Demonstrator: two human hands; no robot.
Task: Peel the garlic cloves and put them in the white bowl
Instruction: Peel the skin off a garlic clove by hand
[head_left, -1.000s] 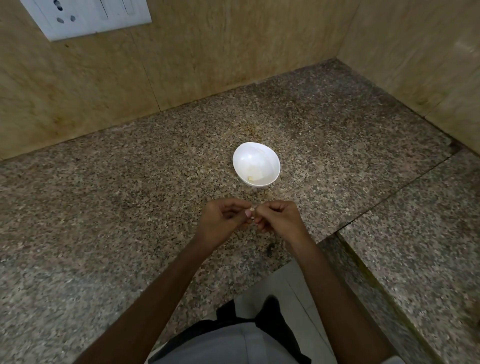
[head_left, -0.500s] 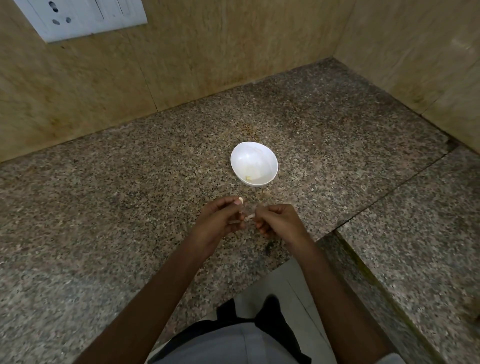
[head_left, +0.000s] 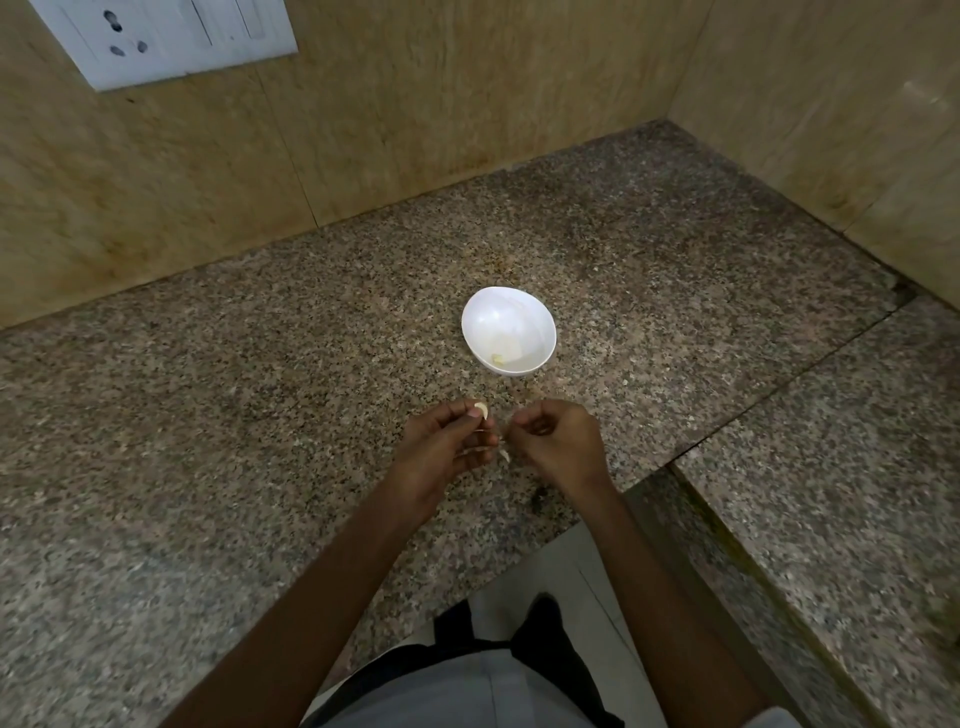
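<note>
The white bowl (head_left: 537, 317) stands on the granite counter with a small pale garlic piece (head_left: 497, 358) inside, near its front wall. Just in front of the bowl, my left hand (head_left: 441, 447) pinches a pale garlic clove (head_left: 481, 410) at its fingertips. My right hand (head_left: 558, 441) is a little to the right of it with its fingers curled. A thin scrap of garlic skin (head_left: 504, 456) shows in the gap between the hands, at the right hand's fingertips. The hands do not touch each other.
The speckled granite counter (head_left: 234, 415) runs to tiled walls at the back and right. A second slab (head_left: 831, 493) adjoins on the right, past a seam. A white socket plate (head_left: 171, 36) is on the back wall. The counter's front edge lies under my forearms.
My hands were joined around the clove and have drawn apart. The left hand keeps the clove and has lifted it slightly. A strip of skin has come away between them.
</note>
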